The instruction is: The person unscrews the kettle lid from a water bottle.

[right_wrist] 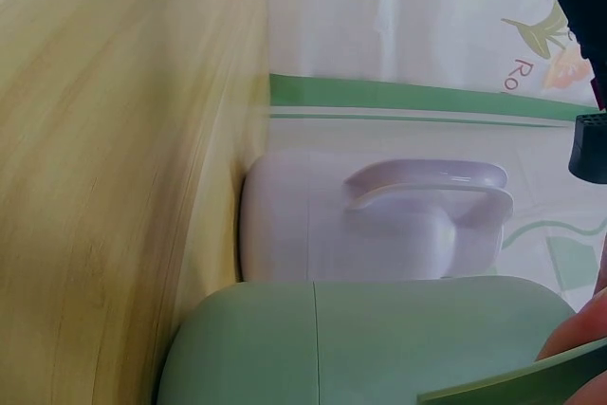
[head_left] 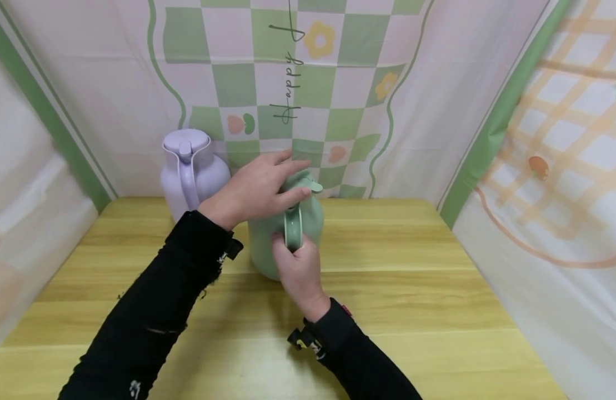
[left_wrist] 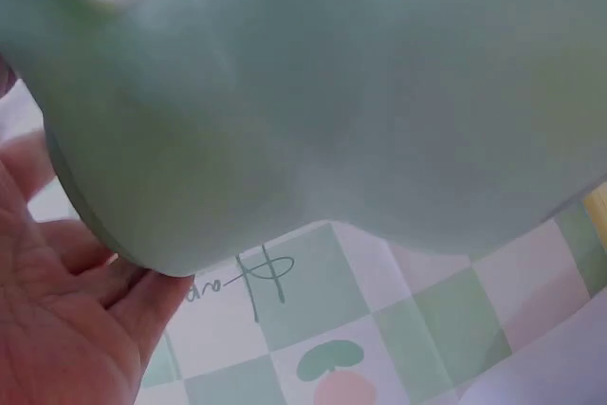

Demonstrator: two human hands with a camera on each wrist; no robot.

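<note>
A pale green thermos jug [head_left: 263, 244] stands on the wooden table, its handle toward the person and its spout pointing right. My right hand [head_left: 300, 272] grips the handle [head_left: 293, 229] low down, with the thumb along its left side. Across the jug's top lies my left hand [head_left: 260, 186], reaching in from the left with fingers extended and the thumb over the near side. Much of the lid is hidden beneath it. In the left wrist view, the fingers [left_wrist: 152, 305] touch the rim of the top, close to the jug's smooth body [left_wrist: 313, 120].
A lilac thermos jug [head_left: 190, 172] stands at the back left, its handle facing forward, behind my left wrist. Behind the table [head_left: 387, 289] hangs a cloth [head_left: 317, 83] with green checks and flowers. More printed cloth [head_left: 552, 183] closes off both sides.
</note>
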